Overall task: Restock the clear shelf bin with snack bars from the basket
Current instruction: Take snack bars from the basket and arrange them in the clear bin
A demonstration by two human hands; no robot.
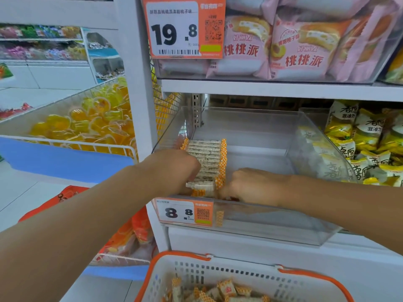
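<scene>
While both hands (174,164) (246,186) curl fingers onto the row, snack bars (205,158) sit in the clear bin (272,223): pale bars, orange-checkered wrapper ends.

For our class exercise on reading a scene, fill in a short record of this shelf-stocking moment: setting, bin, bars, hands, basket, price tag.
setting: shop shelving, seen from the head camera
bin: clear, mostly bare, on the middle shelf
bars: one neat row at the bin's left side, orange-checked wrapper ends
left hand: inside the bin, on the row's left side
right hand: inside the bin, at the row's near right end; fingers hidden
basket: white with orange rim, below the shelf, loose bars in it
price tag: on the bin front, reads 8.8
</scene>
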